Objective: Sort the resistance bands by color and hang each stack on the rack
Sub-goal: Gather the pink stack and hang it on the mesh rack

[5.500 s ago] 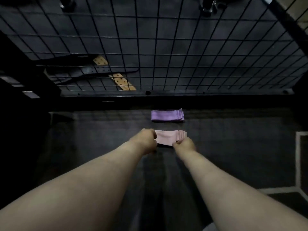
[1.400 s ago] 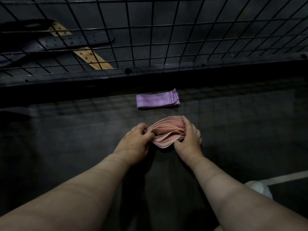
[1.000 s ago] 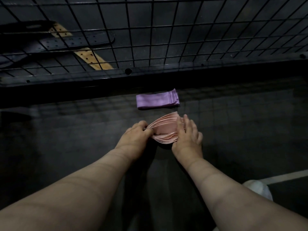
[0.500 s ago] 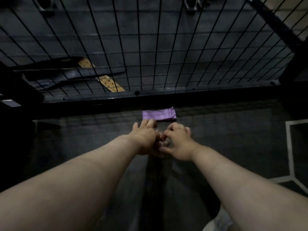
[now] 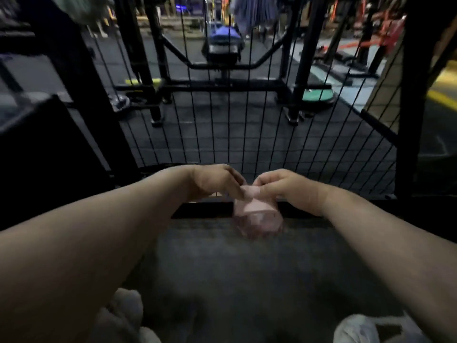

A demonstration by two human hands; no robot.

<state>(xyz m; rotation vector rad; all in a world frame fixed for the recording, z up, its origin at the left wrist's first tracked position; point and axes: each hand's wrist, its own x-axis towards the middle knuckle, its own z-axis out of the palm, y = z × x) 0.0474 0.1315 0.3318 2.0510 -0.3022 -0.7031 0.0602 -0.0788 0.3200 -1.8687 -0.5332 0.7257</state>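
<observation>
A stack of pink resistance bands (image 5: 257,214) hangs blurred in mid-air in front of the black wire grid rack (image 5: 247,144). My left hand (image 5: 215,181) pinches its top edge from the left. My right hand (image 5: 282,186) pinches the same edge from the right. Both hands are raised close to the grid's lower bar (image 5: 205,209). The purple stack is out of view.
Behind the grid stands black gym equipment (image 5: 222,53) on a dark rubber floor. A black box (image 5: 44,149) sits at the left and a black post (image 5: 415,95) at the right. Light shoes (image 5: 123,318) show at the bottom edge.
Both hands lifted the pink stack off the floor and raised it toward the grid. My head tilted up, so the purple stack left the view and the gym behind appeared.
</observation>
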